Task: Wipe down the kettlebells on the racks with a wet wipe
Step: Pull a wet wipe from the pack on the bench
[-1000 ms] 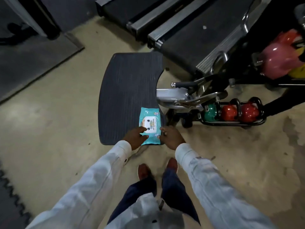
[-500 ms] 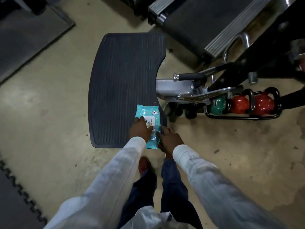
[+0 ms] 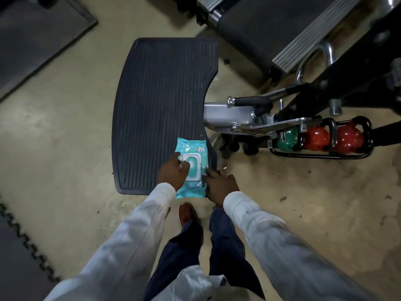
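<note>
A teal wet wipe pack (image 3: 193, 153) with a white lid lies on the near right corner of a black ribbed platform (image 3: 160, 101). My left hand (image 3: 173, 173) has its fingertips on the left edge of the lid. My right hand (image 3: 221, 184) holds the pack's right edge with curled fingers. To the right, a low black rack (image 3: 321, 157) on the floor carries a green kettlebell (image 3: 286, 140) and two red kettlebells (image 3: 315, 137) (image 3: 349, 139). A silver machine arm partly hides the green one.
A grey and black machine frame (image 3: 249, 118) stands between the platform and the rack. A treadmill (image 3: 271, 25) lies at the top right. Dark floor mats (image 3: 36, 33) (image 3: 17, 257) lie at the left. My feet stand on bare concrete just below the pack.
The view has moved closer and lower over the pack. My left hand has slid onto the white lid, and my right hand stays at the pack's right edge.
</note>
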`<act>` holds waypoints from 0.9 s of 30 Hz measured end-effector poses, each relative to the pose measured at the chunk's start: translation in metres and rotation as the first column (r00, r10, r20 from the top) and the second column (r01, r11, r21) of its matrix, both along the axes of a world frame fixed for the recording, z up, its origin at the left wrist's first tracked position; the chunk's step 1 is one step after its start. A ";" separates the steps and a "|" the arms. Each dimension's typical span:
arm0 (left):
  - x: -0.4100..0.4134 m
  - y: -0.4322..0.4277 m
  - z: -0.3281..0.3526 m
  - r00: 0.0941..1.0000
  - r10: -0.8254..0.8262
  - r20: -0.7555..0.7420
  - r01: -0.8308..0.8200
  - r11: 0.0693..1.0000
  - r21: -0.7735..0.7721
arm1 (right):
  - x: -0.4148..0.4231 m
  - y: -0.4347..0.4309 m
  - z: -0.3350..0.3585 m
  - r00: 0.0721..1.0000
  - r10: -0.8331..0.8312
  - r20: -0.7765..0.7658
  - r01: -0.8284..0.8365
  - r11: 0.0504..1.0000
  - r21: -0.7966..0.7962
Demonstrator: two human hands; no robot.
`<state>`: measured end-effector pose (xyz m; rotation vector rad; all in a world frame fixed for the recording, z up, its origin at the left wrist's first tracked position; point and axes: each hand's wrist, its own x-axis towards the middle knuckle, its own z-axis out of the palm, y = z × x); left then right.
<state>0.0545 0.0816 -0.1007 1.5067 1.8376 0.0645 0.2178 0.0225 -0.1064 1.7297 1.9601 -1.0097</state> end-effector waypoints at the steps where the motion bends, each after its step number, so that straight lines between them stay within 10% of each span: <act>1: -0.012 -0.002 -0.001 1.000 -0.007 0.002 0.007 1.000 -0.002 | 0.000 0.002 0.001 1.000 -0.028 -0.008 0.028 1.000 0.008; 11: -0.035 -0.003 -0.012 0.872 -0.342 -0.349 0.374 0.927 0.028 | -0.023 0.059 -0.004 0.920 -0.270 -0.283 0.319 0.937 0.143; 27: -0.025 -0.009 -0.023 0.813 -0.405 -0.418 0.453 0.891 0.017 | -0.046 0.073 -0.015 0.994 0.038 0.099 -0.070 0.936 0.346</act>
